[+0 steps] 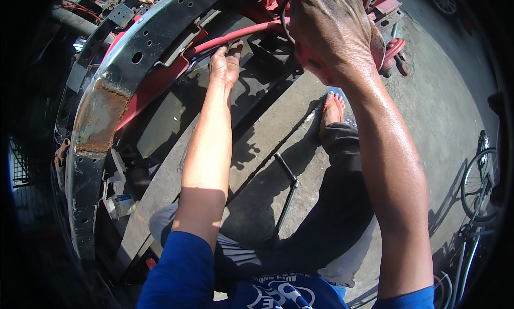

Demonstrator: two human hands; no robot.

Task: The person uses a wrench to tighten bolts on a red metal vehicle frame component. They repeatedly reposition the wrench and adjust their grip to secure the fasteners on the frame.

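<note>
My left hand (225,65) reaches palm-up beneath a long red metal bar (241,31), its fingers curled against the underside. Some of those fingertips are hidden by the bar. High at the upper edge, my right hand (334,28) is bent into a fist with its back toward me. What it grips is hidden behind the knuckles; red metal parts (313,62) show just below it. A thin black loop (285,20) curves beside the right hand. Along the left runs a black frame rail (137,38) with holes and a rusty plate (101,116).
An angled black metal tool (292,183) lies on the concrete between a long plank-like beam (160,191) and my leg. A can (121,206) sits by the rail. My sandalled foot (333,108) is under the right arm. A bicycle (476,186) stands at far right.
</note>
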